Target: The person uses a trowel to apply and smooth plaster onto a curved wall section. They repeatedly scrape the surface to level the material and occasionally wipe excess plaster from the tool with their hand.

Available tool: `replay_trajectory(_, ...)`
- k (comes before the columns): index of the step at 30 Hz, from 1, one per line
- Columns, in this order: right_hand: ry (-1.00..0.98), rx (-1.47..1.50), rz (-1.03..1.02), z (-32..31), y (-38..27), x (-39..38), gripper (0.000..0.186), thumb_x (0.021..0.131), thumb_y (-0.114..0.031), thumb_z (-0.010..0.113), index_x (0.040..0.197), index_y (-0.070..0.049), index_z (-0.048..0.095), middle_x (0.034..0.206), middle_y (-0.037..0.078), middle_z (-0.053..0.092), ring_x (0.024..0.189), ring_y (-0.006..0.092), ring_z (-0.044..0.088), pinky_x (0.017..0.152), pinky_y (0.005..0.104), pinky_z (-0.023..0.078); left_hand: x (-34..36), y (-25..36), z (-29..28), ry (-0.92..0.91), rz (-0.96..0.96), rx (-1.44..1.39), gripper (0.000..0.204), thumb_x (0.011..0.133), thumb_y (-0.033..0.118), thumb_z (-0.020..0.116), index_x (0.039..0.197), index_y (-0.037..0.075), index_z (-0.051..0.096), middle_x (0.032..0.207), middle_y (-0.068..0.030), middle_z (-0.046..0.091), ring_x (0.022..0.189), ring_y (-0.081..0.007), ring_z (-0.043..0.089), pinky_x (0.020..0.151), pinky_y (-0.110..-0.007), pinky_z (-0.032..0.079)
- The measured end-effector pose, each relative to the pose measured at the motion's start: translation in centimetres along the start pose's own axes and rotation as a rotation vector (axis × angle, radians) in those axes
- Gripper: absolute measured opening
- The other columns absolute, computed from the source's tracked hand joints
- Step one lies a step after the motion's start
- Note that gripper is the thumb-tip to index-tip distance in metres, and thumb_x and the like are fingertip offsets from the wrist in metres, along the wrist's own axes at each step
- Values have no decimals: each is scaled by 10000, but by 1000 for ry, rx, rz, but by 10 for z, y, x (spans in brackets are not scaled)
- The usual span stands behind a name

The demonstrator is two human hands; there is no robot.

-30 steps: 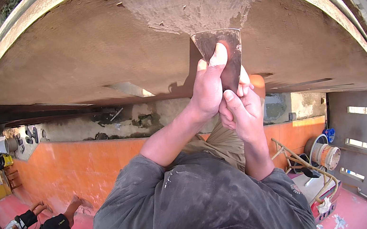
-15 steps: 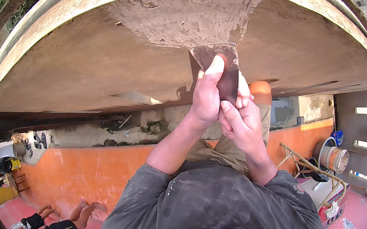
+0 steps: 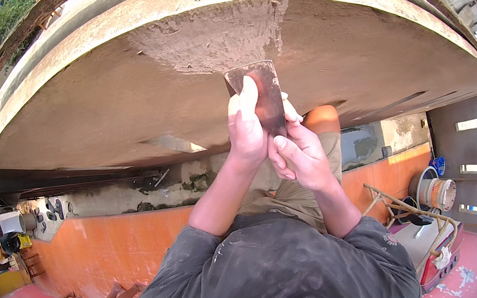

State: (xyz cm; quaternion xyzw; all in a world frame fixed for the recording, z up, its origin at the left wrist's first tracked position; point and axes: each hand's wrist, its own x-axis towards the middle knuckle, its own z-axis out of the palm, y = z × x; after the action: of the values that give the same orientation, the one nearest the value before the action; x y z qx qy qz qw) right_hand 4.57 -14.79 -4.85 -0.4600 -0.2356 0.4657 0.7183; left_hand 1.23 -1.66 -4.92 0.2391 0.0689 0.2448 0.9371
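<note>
Step in hand: scraping or smoothing grey plaster on the concrete ceiling slab (image 3: 119, 105). Left hand (image 3: 246, 129) closed around the trowel blade (image 3: 258, 96), forefinger laid up its face; right hand (image 3: 299, 155) closed on the lower part beside it. Blade: flat, dark, rust-brown, its top edge touching the lower margin of the plaster patch (image 3: 214, 37), which sits near the slab's far edge. Patch: rough, ridged, paler than the surrounding surface. Next move, by judgement: firm, even pressure, blade kept flat.
</note>
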Motion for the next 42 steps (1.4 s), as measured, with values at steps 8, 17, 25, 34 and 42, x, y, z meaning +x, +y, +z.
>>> replay_trajectory(8,-94,26,3,-3,-6,8,222,1090,-163,478,927,-33,553,689,-10,494,468,51,428,426,222,363,5,5,6,59,19,-29,614,1068,600,334,938,38,543,626,-118,574,535,-247,594,535,-363,529)
replay_trajectory(17,-90,-29,-1,3,-15,12,275,1084,-177,502,839,-59,542,633,-38,473,451,42,420,410,230,341,5,5,5,-21,47,58,595,1088,540,312,836,54,545,617,-127,587,558,-253,580,592,-390,524)
replay_trajectory(25,-40,-29,42,4,-14,13,336,1070,-145,506,747,-53,518,597,-22,468,439,57,418,409,240,338,7,3,3,-40,104,88,611,1097,498,332,811,10,562,616,-140,596,552,-246,597,544,-358,512)
replay_trajectory(34,-1,-8,44,10,-12,10,202,1068,-108,488,895,-24,552,641,-8,478,448,60,388,403,235,342,0,11,6,-2,38,72,519,1072,481,459,902,9,593,685,-118,627,571,-211,643,531,-341,544)
replay_trajectory(42,59,-39,25,22,-13,8,195,1068,-102,494,910,-13,566,637,-15,479,462,43,403,404,223,322,0,17,7,-9,25,103,571,1082,486,426,836,9,622,640,-110,634,536,-199,636,525,-323,541)
